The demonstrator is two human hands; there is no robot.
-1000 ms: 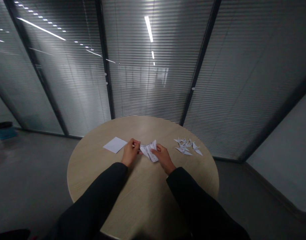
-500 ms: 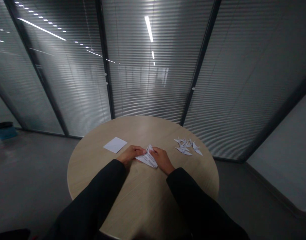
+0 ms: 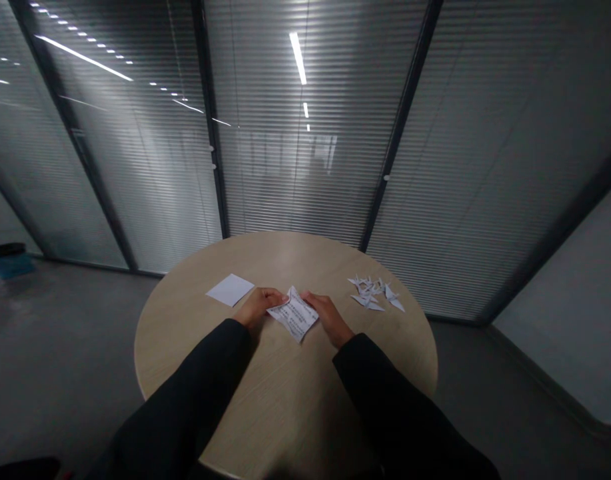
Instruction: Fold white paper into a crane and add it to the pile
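A piece of printed paper, its corners pointing toward and away from the person, is held between two hands over the middle of the desk. The left hand has its grip clamped on the paper's left side, the thumb lying near the upper left edge. The right hand has its grip together on the opposite side, at the upper right edge. The paper thus lies between the two grips, its near corner reaching down past the fingers toward the person; whether that corner touches the desk cannot be told. Both arms wear dark sleeves.

Just beyond the left hand, a plain white sheet lies flat. Off to the right, well apart from the right hand, folded paper cranes lie clustered on the desk.

Farther out, a blue bin with a dark rim stands on the grey floor at far left; its contents cannot be made out. Glass panels with blinds rise behind the desk.
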